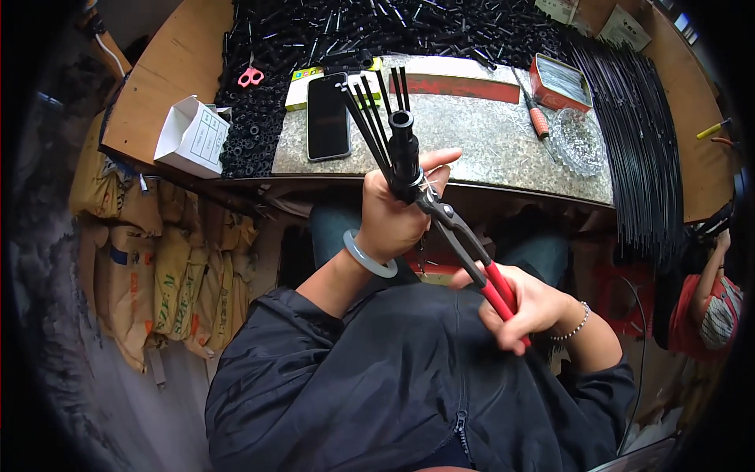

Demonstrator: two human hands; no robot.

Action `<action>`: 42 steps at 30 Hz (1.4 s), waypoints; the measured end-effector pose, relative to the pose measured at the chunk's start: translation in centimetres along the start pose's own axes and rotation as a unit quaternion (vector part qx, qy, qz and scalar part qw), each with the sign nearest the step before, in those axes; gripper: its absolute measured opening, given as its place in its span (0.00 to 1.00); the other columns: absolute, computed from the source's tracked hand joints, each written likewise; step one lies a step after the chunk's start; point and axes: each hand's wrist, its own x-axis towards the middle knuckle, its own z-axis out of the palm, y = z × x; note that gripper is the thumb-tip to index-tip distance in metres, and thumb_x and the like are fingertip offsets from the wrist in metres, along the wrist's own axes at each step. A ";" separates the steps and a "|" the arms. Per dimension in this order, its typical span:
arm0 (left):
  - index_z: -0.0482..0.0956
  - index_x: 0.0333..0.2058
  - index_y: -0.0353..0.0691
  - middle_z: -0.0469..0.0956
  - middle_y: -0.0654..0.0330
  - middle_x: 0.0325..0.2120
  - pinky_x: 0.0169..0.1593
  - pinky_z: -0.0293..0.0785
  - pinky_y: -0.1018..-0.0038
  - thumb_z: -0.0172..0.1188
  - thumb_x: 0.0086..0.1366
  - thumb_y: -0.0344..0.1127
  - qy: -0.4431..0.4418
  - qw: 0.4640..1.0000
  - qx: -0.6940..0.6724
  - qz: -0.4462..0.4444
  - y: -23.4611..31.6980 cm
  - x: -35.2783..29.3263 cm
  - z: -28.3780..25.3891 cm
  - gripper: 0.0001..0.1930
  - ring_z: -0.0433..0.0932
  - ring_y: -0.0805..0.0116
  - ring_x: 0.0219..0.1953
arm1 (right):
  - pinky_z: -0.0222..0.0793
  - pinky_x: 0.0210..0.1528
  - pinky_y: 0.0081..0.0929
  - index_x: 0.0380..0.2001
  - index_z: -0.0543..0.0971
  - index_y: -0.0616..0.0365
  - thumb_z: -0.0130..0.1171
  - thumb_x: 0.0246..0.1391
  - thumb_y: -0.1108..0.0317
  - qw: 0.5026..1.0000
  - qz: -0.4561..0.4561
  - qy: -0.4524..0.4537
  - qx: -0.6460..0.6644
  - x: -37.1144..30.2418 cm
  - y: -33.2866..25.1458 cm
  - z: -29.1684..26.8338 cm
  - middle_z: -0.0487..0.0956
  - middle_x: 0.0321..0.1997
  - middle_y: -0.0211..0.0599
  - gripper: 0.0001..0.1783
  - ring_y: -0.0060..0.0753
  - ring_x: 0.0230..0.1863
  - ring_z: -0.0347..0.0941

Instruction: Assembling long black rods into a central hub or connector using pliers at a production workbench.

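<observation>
My left hand (397, 212) grips a black tube hub (403, 153) with several thin black ribs fanning up from it, held upright in front of the stone slab. My right hand (523, 305) is closed around the red handles of a pair of pliers (464, 248). The pliers' metal jaws bite on a thin wire at the base of the hub, right beside my left thumb. A pale bangle sits on my left wrist and a bead bracelet on my right.
A grey stone slab (487, 141) holds a black phone (327, 116), a red tin (560, 82), a glass dish (578, 141) and a screwdriver (535, 114). Black parts (409, 31) are piled behind, long black rods (637, 134) lie right. Pink scissors (251, 76), a white box (191, 135), sacks at left, another person (712, 303) at right.
</observation>
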 end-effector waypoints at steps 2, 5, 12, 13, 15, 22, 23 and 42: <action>0.78 0.45 0.33 0.66 0.76 0.16 0.21 0.52 0.87 0.56 0.62 0.23 0.003 1.000 -0.016 -0.016 -0.1 0.0 0.0 0.12 0.59 0.89 0.17 | 0.70 0.34 0.25 0.59 0.55 0.59 0.66 0.45 0.73 0.879 -0.172 0.243 -0.372 0.8 1.1 0.8 0.74 0.34 0.43 0.41 0.32 0.32 0.74; 0.78 0.45 0.33 0.66 0.76 0.16 0.21 0.51 0.87 0.56 0.62 0.22 0.005 1.000 -0.024 -0.011 -0.3 -0.2 -0.2 0.12 0.58 0.89 0.18 | 0.69 0.34 0.23 0.56 0.60 0.63 0.56 0.51 0.78 0.711 -0.228 0.345 -0.570 0.3 0.8 0.7 0.73 0.31 0.40 0.29 0.28 0.30 0.72; 0.79 0.44 0.32 0.66 0.76 0.15 0.20 0.50 0.87 0.56 0.62 0.22 0.001 0.999 0.007 0.042 -0.7 0.2 0.0 0.11 0.58 0.90 0.17 | 0.72 0.38 0.27 0.61 0.54 0.62 0.60 0.48 0.74 0.771 -0.197 0.322 -0.513 0.7 0.9 0.7 0.74 0.35 0.45 0.39 0.37 0.35 0.77; 0.79 0.43 0.33 0.67 0.76 0.15 0.19 0.50 0.87 0.57 0.61 0.22 0.009 1.000 -0.004 0.023 -0.6 0.1 0.0 0.11 0.58 0.90 0.16 | 0.68 0.47 0.28 0.64 0.52 0.60 0.56 0.51 0.76 0.767 -0.144 0.338 -0.527 0.5 0.3 1.3 0.70 0.43 0.47 0.39 0.38 0.44 0.73; 0.80 0.42 0.34 0.68 0.75 0.14 0.17 0.50 0.86 0.57 0.61 0.22 0.024 1.000 -0.017 -0.002 -0.3 0.1 0.1 0.11 0.59 0.90 0.14 | 0.68 0.47 0.28 0.64 0.53 0.60 0.54 0.52 0.77 0.768 -0.155 0.311 -0.538 0.2 -0.2 0.9 0.70 0.44 0.46 0.37 0.37 0.42 0.72; 0.80 0.41 0.34 0.68 0.76 0.14 0.17 0.51 0.86 0.58 0.60 0.22 0.025 0.998 0.027 0.053 -1.1 0.2 0.0 0.10 0.60 0.90 0.15 | 0.67 0.37 0.24 0.63 0.57 0.58 0.46 0.60 0.71 0.867 -0.109 0.268 -0.405 -0.4 -1.6 1.3 0.71 0.32 0.39 0.28 0.29 0.31 0.68; 0.80 0.41 0.34 0.68 0.76 0.14 0.18 0.51 0.86 0.58 0.60 0.22 0.023 0.999 0.022 0.038 -1.0 0.2 -0.1 0.10 0.60 0.90 0.15 | 0.66 0.33 0.25 0.61 0.60 0.58 0.47 0.61 0.69 0.901 -0.079 0.263 -0.336 -0.6 -1.9 1.6 0.71 0.28 0.39 0.25 0.31 0.26 0.68; 0.78 0.46 0.33 0.72 0.69 0.13 0.17 0.61 0.85 0.59 0.62 0.27 0.077 0.987 -0.112 -0.081 1.0 2.2 -0.3 0.13 0.66 0.86 0.13 | 0.58 0.33 0.13 0.36 0.65 0.57 0.54 0.56 0.71 0.845 -0.296 0.348 -0.278 -0.9 1.1 -0.4 0.66 0.33 0.28 0.08 0.15 0.29 0.58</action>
